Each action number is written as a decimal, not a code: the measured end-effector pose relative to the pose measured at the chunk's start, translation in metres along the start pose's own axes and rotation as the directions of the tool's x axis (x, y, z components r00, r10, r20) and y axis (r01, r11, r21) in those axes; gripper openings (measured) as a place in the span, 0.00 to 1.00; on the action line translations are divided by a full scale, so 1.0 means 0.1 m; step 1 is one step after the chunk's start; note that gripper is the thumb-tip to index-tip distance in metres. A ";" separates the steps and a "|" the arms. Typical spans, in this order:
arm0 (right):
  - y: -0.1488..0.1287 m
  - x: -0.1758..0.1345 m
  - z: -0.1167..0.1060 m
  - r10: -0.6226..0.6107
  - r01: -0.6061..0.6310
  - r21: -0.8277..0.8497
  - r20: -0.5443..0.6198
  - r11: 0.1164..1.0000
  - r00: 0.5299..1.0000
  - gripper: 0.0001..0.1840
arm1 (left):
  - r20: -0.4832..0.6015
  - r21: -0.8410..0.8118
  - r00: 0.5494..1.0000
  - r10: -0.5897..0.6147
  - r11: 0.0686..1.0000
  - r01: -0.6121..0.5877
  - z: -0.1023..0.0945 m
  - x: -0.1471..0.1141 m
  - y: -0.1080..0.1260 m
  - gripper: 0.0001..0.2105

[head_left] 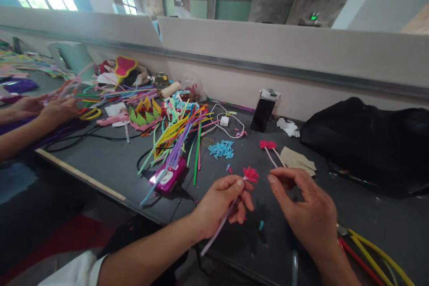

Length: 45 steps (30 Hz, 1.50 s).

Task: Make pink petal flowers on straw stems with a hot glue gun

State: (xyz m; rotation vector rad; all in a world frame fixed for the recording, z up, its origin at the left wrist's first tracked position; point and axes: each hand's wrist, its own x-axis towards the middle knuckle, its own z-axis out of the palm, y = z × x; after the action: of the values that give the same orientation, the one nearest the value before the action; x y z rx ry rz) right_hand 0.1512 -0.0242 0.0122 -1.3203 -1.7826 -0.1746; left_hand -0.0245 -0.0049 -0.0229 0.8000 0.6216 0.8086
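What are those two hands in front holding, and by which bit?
The left hand holds a pink flower by its pale purple stem, just below the bloom. Whether the right hand pinches anything cannot be told.

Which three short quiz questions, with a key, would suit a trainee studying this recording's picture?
1. What does the left hand hold?
A. scissors
B. a pink flower on a lilac stem
C. a bottle

2. True or false: in the picture, the dark bundle lies left of the flower.

3. Fill in: the small pieces piled beyond the left hand are coloured ____.

Key: 1. B. 2. False; the dark bundle lies right. 3. Blue.
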 end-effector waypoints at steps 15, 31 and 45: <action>0.01 -0.01 0.08 -0.095 0.093 0.040 0.055 0.995 0.994 0.08 | -0.010 0.268 0.997 0.072 0.961 -0.066 0.00 0.02 -0.07 0.19; 0.04 -0.04 0.09 -0.152 0.148 0.050 0.105 0.988 0.983 0.05 | -0.019 0.355 0.997 0.080 0.932 -0.068 0.03 -0.01 -0.07 0.18; -0.02 0.00 0.06 -0.121 0.120 0.079 0.003 0.990 0.993 0.04 | -0.037 0.375 0.996 0.085 0.925 -0.065 0.03 -0.02 -0.07 0.17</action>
State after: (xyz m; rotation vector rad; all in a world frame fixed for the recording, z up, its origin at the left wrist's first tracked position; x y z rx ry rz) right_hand 0.1464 -0.0220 0.0092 -1.1601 -1.8581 -0.1636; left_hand -0.0208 -0.0103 -0.0268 1.1594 0.8101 0.7928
